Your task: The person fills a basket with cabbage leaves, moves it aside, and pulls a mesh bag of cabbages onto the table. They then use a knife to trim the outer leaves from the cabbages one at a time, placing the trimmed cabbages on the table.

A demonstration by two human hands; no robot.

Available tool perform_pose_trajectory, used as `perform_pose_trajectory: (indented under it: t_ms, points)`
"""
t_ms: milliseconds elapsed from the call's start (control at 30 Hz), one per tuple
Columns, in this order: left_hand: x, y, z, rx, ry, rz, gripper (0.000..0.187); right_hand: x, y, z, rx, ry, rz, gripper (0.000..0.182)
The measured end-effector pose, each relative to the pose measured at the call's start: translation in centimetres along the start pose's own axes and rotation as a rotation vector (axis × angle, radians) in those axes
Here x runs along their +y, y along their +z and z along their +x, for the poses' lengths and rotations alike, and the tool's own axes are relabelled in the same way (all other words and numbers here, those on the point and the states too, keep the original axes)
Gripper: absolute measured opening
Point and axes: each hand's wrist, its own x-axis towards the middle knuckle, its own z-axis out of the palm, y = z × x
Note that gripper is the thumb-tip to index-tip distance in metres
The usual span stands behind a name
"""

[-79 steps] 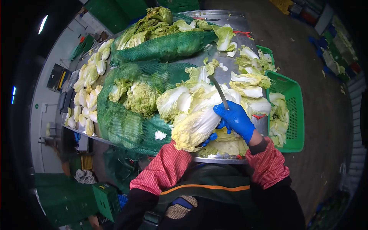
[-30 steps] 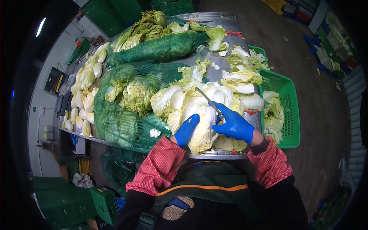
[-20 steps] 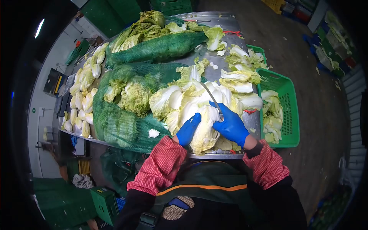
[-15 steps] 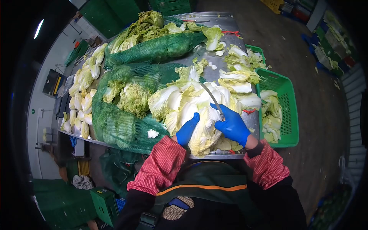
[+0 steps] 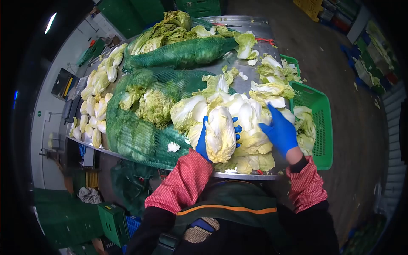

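Note:
My left hand (image 5: 203,145), in a blue glove, grips a trimmed Chinese cabbage (image 5: 220,134) from below, its fingertips showing on the far side. To the right, my right hand (image 5: 280,131), also gloved in blue, is apart from that cabbage, with thumb and forefinger spread; no knife shows in it. Loose outer cabbage leaves (image 5: 250,144) lie around and under both hands on the metal table. More pale leaves (image 5: 270,89) are heaped just beyond my right hand. Beside my left hand, a green net sack (image 5: 127,136) holds cabbages, with one yellow-green head (image 5: 155,108) at its opening.
A green plastic crate (image 5: 325,127) with discarded leaves stands at the table's right edge. Trimmed cabbages (image 5: 95,106) are lined up on the left. Another full net sack (image 5: 182,53) lies at the back, near a knife (image 5: 227,25) by the far edge.
The knife formerly in my right hand is out of sight. My right hand has moved right, away from the cabbage. My left hand now holds the cabbage up, stripped of outer leaves.

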Motion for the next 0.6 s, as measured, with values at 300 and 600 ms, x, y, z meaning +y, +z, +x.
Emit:
perform_pose_trajectory:
  t_ms: [300, 600]
  points:
    - [-1.3, 1.1, 1.9, 0.373, 0.343, 0.258, 0.068, -7.3, 3.8, -3.4, -0.049, -0.396, -0.035, 0.035]
    - [-0.2, -0.3, -0.1, -0.008, 0.075, -0.096, 0.078, -3.8, 1.5, -0.2, -0.162, -0.055, 0.774, 0.038]
